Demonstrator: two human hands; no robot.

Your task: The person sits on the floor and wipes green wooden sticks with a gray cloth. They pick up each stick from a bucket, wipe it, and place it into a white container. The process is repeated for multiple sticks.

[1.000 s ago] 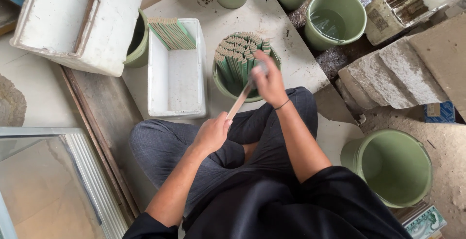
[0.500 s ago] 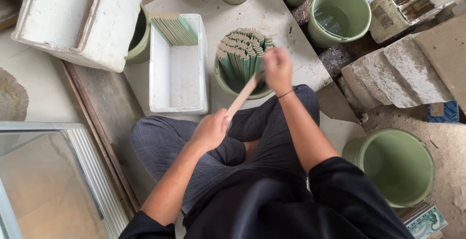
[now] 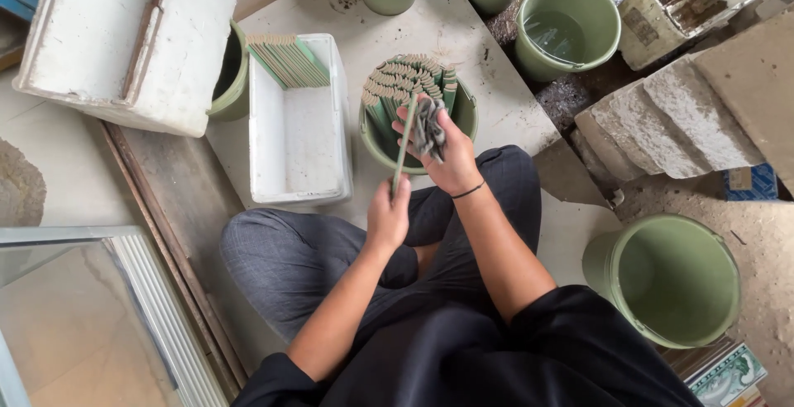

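I sit cross-legged on the floor. My left hand grips the near end of a thin green strip, which points away from me. Against that strip my right hand holds a crumpled grey cloth, about halfway along it. Both hands hover over the near rim of a green bucket packed with several upright green strips. To its left a white foam box holds a small row of the same strips at its far end.
A large white foam box lies at the far left over another green bucket. More green buckets stand at the back and at my right. Concrete blocks sit at the right, a glass-framed panel at the near left.
The strip has swung from a slant to nearly straight away from me. My right hand with the cloth has slid back along it towards me.
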